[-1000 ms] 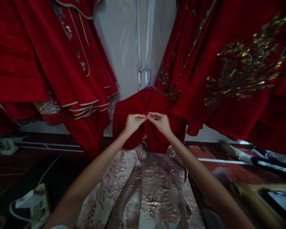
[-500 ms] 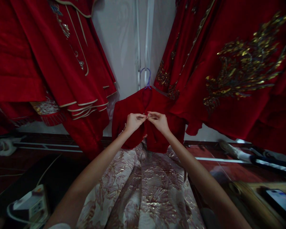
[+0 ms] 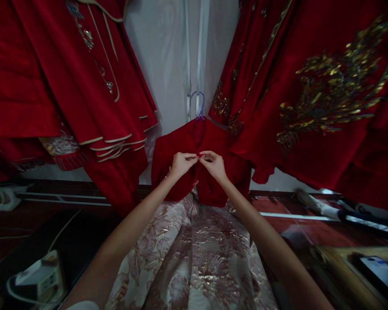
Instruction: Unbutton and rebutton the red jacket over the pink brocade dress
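Observation:
A short red jacket (image 3: 163,150) hangs on a blue-purple hanger (image 3: 202,103) in front of me. My left hand (image 3: 182,164) is closed in a pinch at one front edge of the jacket. Facing it, my right hand (image 3: 215,165) pinches the opposite front edge, where a small beaded button (image 3: 202,156) shows at the fingertips. The two sets of fingertips meet or nearly meet at the front opening. Lower on that opening sits another beaded ornament (image 3: 195,183). Under the jacket hangs a pale pink, shiny brocade garment (image 3: 213,254).
Red garments (image 3: 110,116) with pale piping hang at the left; sequined red garments (image 3: 265,116) hang at the right. A white power strip (image 3: 48,275) with cables lies low left. A phone (image 3: 381,273) rests low right, near a person's leg (image 3: 358,219).
Both hands stay at the jacket's front opening. My right fingers have shifted slightly and now cover more of the beaded button.

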`<state>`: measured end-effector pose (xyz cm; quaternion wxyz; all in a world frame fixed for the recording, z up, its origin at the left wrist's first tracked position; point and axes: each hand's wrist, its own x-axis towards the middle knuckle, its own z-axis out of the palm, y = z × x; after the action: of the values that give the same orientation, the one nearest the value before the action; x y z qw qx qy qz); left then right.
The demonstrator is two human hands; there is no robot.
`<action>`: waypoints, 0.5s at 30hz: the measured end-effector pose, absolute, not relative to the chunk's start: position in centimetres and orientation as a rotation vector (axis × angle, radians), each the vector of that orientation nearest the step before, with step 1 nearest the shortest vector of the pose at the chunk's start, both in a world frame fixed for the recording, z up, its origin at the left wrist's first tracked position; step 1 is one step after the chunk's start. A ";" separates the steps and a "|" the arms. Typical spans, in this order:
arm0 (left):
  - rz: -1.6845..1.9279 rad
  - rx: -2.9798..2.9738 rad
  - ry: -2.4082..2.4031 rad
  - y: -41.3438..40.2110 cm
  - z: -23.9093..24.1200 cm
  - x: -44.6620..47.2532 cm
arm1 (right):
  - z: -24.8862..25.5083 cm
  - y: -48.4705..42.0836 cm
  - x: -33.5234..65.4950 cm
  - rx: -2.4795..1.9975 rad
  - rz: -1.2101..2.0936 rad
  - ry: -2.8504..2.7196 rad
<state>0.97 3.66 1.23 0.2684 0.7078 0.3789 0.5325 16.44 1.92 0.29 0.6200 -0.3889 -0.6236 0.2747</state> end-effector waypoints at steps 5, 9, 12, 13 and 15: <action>1.311 1.939 0.901 3.9 1.6 1.4 | 0.4 2.7 16.9 -0.928 0.673 -1.461; 1.405 1.613 0.778 3.4 0.6 2.3 | -0.2 2.0 16.0 -0.852 0.628 -1.397; 1.357 1.346 0.680 2.6 -0.4 2.1 | -1.8 0.3 15.7 -0.854 0.646 -1.441; 1.332 1.303 0.652 2.4 -0.7 2.0 | -2.5 -0.4 15.8 -0.896 0.647 -1.474; 1.298 1.261 0.616 2.0 -1.2 1.6 | -3.4 -1.5 16.5 -1.019 0.639 -1.497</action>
<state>1.58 2.03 -1.25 0.5768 0.5388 0.2633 0.5547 16.47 -1.48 -3.36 0.5735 -0.4346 -0.6386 0.2728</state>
